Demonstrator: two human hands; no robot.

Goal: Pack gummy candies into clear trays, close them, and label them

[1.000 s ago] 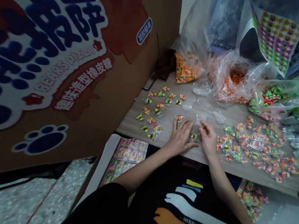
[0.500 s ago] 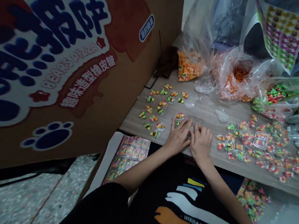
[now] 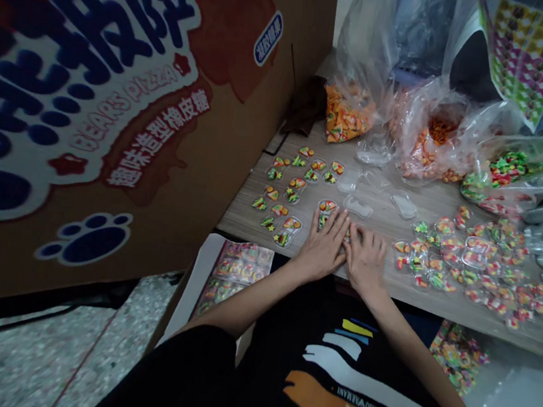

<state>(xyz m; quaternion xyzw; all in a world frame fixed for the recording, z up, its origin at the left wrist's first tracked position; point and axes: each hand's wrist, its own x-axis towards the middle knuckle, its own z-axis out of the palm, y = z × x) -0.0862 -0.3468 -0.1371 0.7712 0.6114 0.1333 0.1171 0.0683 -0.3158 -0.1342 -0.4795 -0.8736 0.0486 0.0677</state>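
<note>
My left hand [image 3: 324, 248] lies palm down on the table, fingers stretched out, fingertips at the near edge of a clear plastic shell filled with gummy candies [image 3: 327, 207]. Close beside it, my right hand [image 3: 365, 258] also rests palm down with its fingers slightly bent. A small bit of coloured candy shows between the two hands; most of what lies under the fingers is hidden. Just beyond the fingertips is an empty clear shell [image 3: 358, 206]. Several filled shells [image 3: 293, 190] and loose candy pieces are spread out to the left.
A pile of filled candy packs [image 3: 476, 259] covers the table's right side. Behind stand plastic bags of orange pieces [image 3: 347, 116] and green-red pieces [image 3: 506, 169]. Another empty shell [image 3: 404, 206] lies farther right. A large printed cardboard box [image 3: 231, 130] walls off the left.
The empty clear shell beyond my fingertips now lies farther forward and shows more fully. My hands stay in nearly the same place, fingers shifted slightly. The view has tilted a little.
</note>
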